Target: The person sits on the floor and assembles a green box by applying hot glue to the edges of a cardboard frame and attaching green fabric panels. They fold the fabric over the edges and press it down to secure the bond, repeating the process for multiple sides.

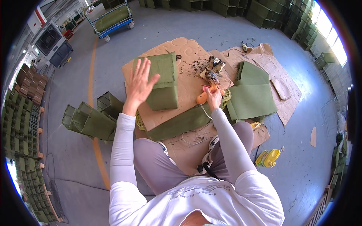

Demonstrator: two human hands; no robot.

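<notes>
My left hand [139, 84] is raised with its fingers stretched out, holding nothing. It overlaps the left edge of a dark green box-shaped piece [162, 71]; whether it touches the piece I cannot tell. My right hand [215, 98] is wrapped round an orange gun-shaped tool [202, 98] with a pale cord. The tool's front end is blackened, beside a charred, foil-like lump [217, 64] with dark crumbs scattered around. Under the green piece lies a large sheet of brown cardboard [132, 67]. A long green panel [177, 126] lies across in front of my legs.
Green folded pieces [250, 100] lie on more cardboard at the right. Open green boxes [88, 116] stand on the floor at left. A yellow jug [268, 158] is near my right knee. Beyond are a blue cart [117, 28] and stacked green boxes [262, 15].
</notes>
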